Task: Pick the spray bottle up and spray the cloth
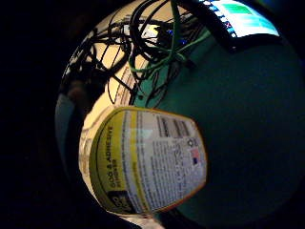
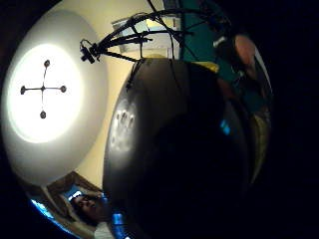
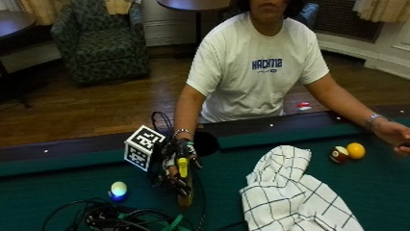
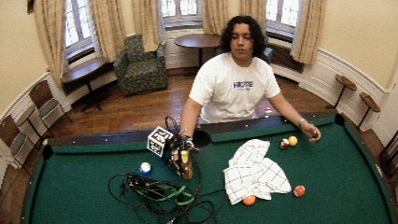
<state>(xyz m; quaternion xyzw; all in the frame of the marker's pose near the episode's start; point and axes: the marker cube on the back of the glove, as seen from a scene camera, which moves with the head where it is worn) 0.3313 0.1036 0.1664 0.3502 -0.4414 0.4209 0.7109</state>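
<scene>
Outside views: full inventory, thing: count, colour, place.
spray bottle: 1, yellow-labelled, held above the felt near the side pocket
cloth: 1, white with black grid, crumpled on the felt
pool table: 1, green felt, dark rails
billiard balls: 6; yellow and maroon-striped beside the bare hand; white-blue near the cables; orange and red by the cloth; one in the bare hand
cables: tangle, black and green, on the felt
armchair: 1, green, behind
right hand: gloved black, grips the bottle
bare hand: at the rail

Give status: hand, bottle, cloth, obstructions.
Right hand gripping the bottle on the table. Cloth lies apart, beside it. Nothing between them; cable tangle sits nearby.
</scene>
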